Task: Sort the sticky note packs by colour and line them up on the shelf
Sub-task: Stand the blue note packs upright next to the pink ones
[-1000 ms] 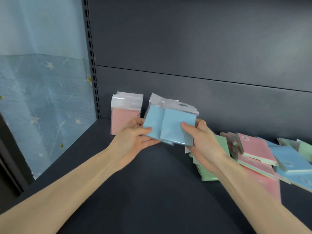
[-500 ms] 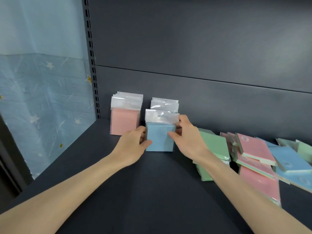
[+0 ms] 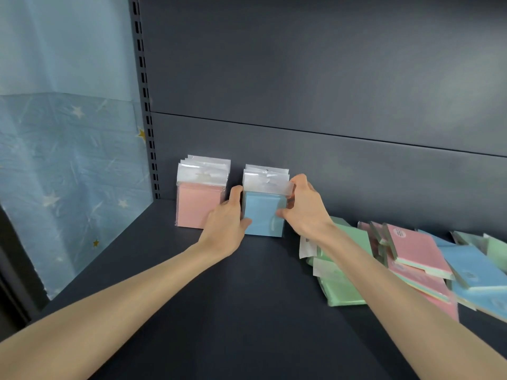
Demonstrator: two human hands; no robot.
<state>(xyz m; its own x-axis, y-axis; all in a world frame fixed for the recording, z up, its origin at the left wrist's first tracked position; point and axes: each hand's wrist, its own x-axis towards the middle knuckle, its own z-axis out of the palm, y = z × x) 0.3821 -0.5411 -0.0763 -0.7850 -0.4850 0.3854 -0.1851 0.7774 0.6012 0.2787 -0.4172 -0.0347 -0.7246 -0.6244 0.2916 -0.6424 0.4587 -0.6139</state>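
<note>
In the head view, a row of blue sticky note packs (image 3: 262, 215) stands upright at the far edge of the dark shelf (image 3: 219, 297), against the back panel (image 3: 301, 78). The left hand (image 3: 225, 226) presses against the row's left side, thumb on the front pack's lower left corner and fingers reaching up along its left edge. The right hand (image 3: 304, 209) grasps the row's right side, thumb on the front face and fingers curled over the clear header flaps at the top right. Both hands are thus closed on the blue packs, holding them squarely between them.

Just to the left, a row of pink sticky note packs (image 3: 199, 204) stands upright too, close beside the blue row with the left hand's fingers in the gap.

To the right lies a loose pile: green packs (image 3: 340, 286) nearest the right forearm, then pink packs (image 3: 411, 248) and blue packs (image 3: 472, 267) overlapping at angles farther right, with more green packs (image 3: 496, 250) at the frame's edge.

On the far left hangs a light blue star-printed sheet (image 3: 68, 160), beside a slotted upright (image 3: 145, 105).
</note>
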